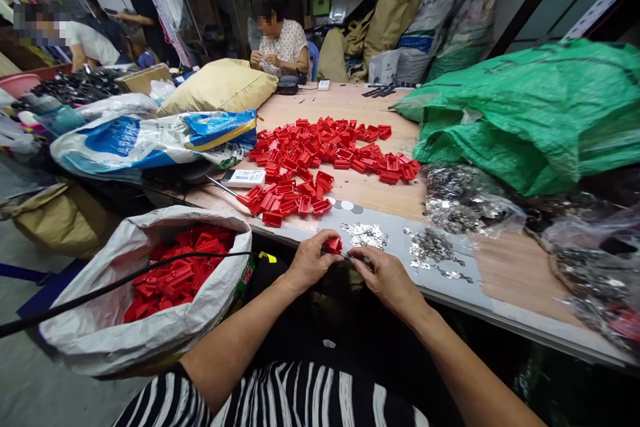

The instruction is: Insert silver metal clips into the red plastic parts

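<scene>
While the left hand (311, 260) pinches one red plastic part (333, 245) just off the table's near edge, the right hand (377, 271) meets it from the other side, fingers bent, grasping a slim metallic piece (346, 255) too small to identify. On the table (520, 273), a heap of similar red parts (325, 143) spreads beyond the hands. Nearer, two clusters of small metal pieces (365, 235) lie on a grey sheet (397, 221). Left: open white sack (75, 320), more red parts inside. Right: crumpled green sack (525, 107). Far end: seated co-worker (290, 43), dotted shirt, hands raised.
</scene>
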The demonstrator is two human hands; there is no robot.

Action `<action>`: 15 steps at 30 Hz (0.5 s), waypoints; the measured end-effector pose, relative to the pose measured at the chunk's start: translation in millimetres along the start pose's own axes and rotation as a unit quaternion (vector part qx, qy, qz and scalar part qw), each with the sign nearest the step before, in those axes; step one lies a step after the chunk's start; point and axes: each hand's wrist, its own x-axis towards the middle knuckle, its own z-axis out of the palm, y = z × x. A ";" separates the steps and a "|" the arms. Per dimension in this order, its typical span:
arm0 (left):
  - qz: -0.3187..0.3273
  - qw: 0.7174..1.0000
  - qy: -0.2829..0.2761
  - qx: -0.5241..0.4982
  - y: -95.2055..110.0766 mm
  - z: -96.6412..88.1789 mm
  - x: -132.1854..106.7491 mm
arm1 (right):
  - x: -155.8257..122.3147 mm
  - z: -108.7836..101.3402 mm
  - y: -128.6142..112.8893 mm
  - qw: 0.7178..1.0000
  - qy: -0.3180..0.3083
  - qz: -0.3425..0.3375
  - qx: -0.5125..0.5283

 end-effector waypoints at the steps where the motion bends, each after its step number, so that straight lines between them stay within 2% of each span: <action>1: 0.002 1.000 -0.005 0.007 0.0 -0.5 0.7 | 0.8 -0.4 0.7 1.000 -0.003 -0.002 -0.003; 8: 0.020 0.999 -0.036 0.008 -0.1 -3.8 4.6 | 3.5 -0.8 5.6 1.000 -0.026 -0.010 -0.001; 15: 0.003 0.999 -0.051 -0.001 1.4 -6.0 8.6 | 4.0 -4.2 4.2 1.000 -0.026 -0.016 0.005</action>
